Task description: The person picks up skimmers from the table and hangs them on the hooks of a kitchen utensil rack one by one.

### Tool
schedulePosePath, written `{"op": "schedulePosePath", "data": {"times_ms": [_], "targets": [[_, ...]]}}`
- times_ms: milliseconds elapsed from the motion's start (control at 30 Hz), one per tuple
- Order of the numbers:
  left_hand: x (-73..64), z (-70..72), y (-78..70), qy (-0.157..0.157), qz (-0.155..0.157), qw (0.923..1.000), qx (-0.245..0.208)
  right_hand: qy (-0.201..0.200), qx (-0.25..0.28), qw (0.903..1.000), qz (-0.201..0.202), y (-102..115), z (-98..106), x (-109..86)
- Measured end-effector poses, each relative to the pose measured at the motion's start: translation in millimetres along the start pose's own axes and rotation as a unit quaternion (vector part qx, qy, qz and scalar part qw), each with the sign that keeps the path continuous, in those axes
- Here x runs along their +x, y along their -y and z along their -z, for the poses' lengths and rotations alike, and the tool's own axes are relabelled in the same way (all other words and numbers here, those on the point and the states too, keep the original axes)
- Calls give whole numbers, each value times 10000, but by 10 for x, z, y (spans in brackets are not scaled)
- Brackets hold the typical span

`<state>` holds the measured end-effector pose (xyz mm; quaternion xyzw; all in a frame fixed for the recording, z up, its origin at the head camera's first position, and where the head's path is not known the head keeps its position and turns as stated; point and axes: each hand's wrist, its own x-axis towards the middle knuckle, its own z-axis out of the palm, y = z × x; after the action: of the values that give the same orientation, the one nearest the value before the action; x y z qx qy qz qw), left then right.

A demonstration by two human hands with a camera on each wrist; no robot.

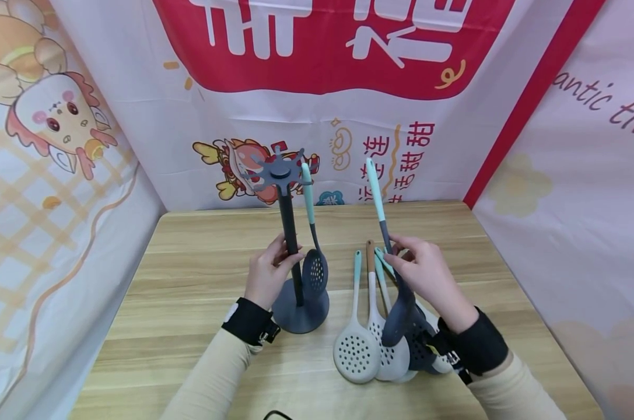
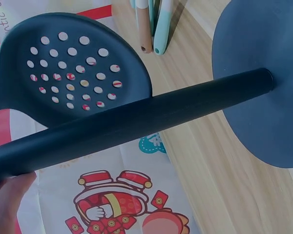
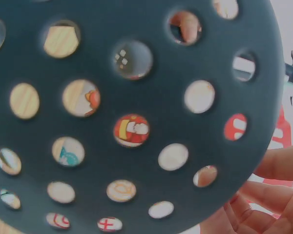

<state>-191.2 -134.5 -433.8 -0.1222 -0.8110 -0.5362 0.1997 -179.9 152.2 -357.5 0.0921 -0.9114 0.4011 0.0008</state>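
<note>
My left hand point(image 1: 268, 271) grips the black pole of a utensil stand point(image 1: 289, 227), which has a round base and a hooked top. A dark skimmer point(image 1: 315, 273) with a mint handle hangs from a hook on the pole's right side; its round holes show in the left wrist view. Over the utensils on the right, my right hand point(image 1: 427, 271) pinches the dark shaft of a mint-handled skimmer point(image 1: 399, 315), handle up and head down. In the right wrist view, a dark perforated head point(image 3: 151, 102) fills most of the picture, with fingers point(image 3: 278, 195) behind its edge.
Right of the stand, a pale skimmer point(image 1: 356, 353) lies on the wooden table point(image 1: 201, 280). Beside it a wooden-handled utensil point(image 1: 371, 259) and several others overlap beneath my right hand. Printed cloth point(image 1: 296, 111) hangs behind and at both sides. A black cable point(image 1: 277, 413) shows at the front.
</note>
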Motion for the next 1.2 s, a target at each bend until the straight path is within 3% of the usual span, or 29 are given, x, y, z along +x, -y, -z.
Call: {"op": "schedulePosePath", "data": {"times_ms": [367, 667, 1200], "targets": [[-2, -57, -52, -267, 99, 9996, 68, -142, 162, 9984, 529, 193, -3, -126], [-43, -72, -68, -326, 391, 9986, 150, -116, 412, 9947, 937, 318, -46, -245], [-27, -108, -121, -383, 144, 9988, 250, -154, 64, 9907, 1350, 385, -91, -278]]}}
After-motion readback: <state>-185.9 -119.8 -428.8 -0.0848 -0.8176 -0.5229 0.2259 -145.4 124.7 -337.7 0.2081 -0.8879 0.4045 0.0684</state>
